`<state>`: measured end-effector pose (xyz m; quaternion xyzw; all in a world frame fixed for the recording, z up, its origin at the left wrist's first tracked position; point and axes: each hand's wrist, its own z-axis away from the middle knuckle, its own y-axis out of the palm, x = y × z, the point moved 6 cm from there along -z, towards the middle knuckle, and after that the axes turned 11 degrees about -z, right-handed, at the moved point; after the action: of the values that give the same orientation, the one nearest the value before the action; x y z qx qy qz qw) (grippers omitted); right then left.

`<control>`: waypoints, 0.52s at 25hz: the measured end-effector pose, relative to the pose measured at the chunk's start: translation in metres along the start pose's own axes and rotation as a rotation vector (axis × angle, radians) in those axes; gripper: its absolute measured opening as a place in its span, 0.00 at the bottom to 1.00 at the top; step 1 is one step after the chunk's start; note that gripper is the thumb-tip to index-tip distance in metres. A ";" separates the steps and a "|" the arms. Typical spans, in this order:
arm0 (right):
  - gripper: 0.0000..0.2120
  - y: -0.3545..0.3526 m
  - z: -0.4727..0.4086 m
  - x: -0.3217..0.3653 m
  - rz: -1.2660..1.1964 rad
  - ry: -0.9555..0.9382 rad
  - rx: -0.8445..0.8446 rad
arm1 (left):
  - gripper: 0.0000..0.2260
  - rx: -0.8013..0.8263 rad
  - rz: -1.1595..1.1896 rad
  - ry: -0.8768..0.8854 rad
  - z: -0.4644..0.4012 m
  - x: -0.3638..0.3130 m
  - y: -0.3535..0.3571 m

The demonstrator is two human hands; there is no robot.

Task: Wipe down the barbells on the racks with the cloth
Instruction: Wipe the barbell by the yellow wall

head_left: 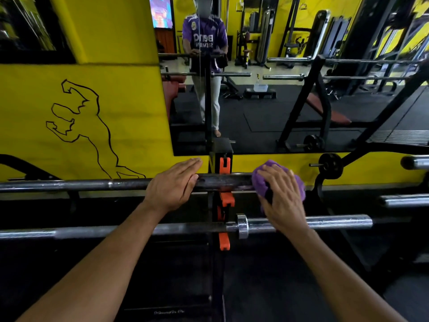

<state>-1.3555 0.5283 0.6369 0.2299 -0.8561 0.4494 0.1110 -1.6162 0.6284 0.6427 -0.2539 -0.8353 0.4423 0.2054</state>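
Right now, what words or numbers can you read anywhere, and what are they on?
"SIEMEN", mirror-reversed, on the purple shirt of the person reflected in the mirror.
Larger white lettering above it on the same shirt: too distorted to read for sure.
Small white print on the black base at the bottom: too blurred to read.
Nothing readable on the barbells or the cloth.

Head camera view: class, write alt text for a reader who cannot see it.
A right hand presses a purple cloth round the upper barbell on a rack, while the left hand rests flat on the same bar. A second barbell lies below, before a yellow wall and mirror.
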 end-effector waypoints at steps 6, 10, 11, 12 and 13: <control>0.23 0.015 -0.101 -0.004 0.100 0.583 0.484 | 0.24 0.031 -0.003 -0.027 0.000 0.000 -0.001; 0.19 0.038 -0.066 0.043 0.158 0.236 0.160 | 0.23 0.045 0.015 -0.010 0.000 -0.001 -0.003; 0.18 0.041 -0.047 0.051 0.063 0.167 0.058 | 0.23 0.051 0.013 -0.011 0.000 -0.001 -0.003; 0.19 0.045 -0.028 0.055 -0.092 0.123 -0.003 | 0.23 0.057 0.013 -0.013 0.000 -0.001 -0.002; 0.21 0.051 -0.011 0.057 -0.261 0.099 -0.016 | 0.23 0.064 0.015 -0.016 0.000 -0.002 -0.001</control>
<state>-1.4301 0.5457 0.6296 0.3157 -0.8160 0.4351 0.2125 -1.6151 0.6268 0.6435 -0.2500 -0.8204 0.4723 0.2036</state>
